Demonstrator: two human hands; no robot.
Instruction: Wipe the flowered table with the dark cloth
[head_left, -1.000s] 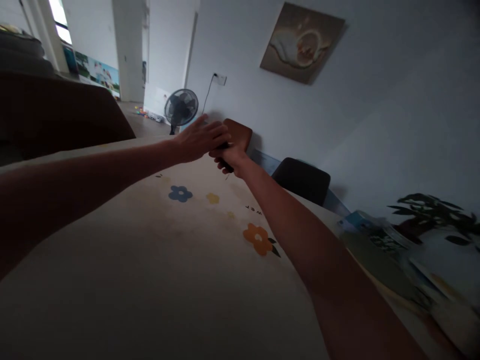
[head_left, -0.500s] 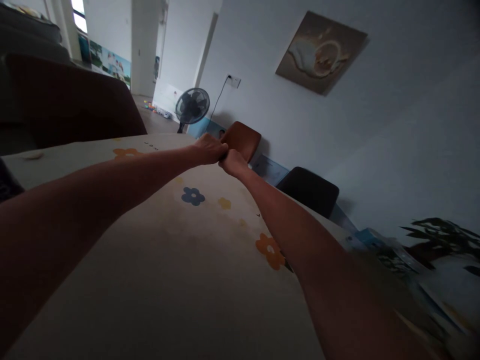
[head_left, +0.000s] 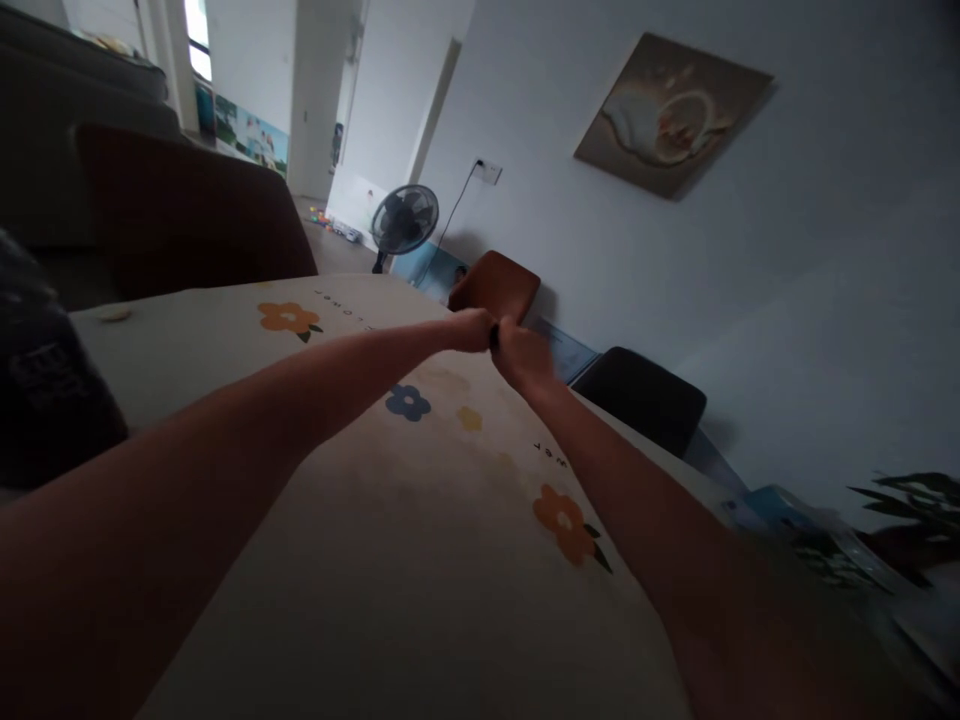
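Note:
My left hand (head_left: 472, 328) is closed, its knuckles up against my right hand (head_left: 521, 352). The right hand is closed too and a little smeared by motion. A small dark spot shows where the two hands meet; what they hold there, if anything, I cannot make out. Both arms stretch far forward over a table with a cream tablecloth (head_left: 420, 580) printed with flowers. A blue printed flower (head_left: 409, 402) and a yellow one (head_left: 470, 418) lie nearer to me than the hands.
A dark plastic-looking bag (head_left: 49, 380) stands at the left edge. Around the table are a dark brown chair (head_left: 195, 215), an orange-brown chair (head_left: 499, 287) and a black chair (head_left: 645, 395). A fan (head_left: 405, 219) stands beyond the far end. A leafy plant (head_left: 919, 500) is at right.
Both hands have moved together to the right and slightly nearer to me, still touching. The view has turned a little left, bringing more of the dark bag into sight.

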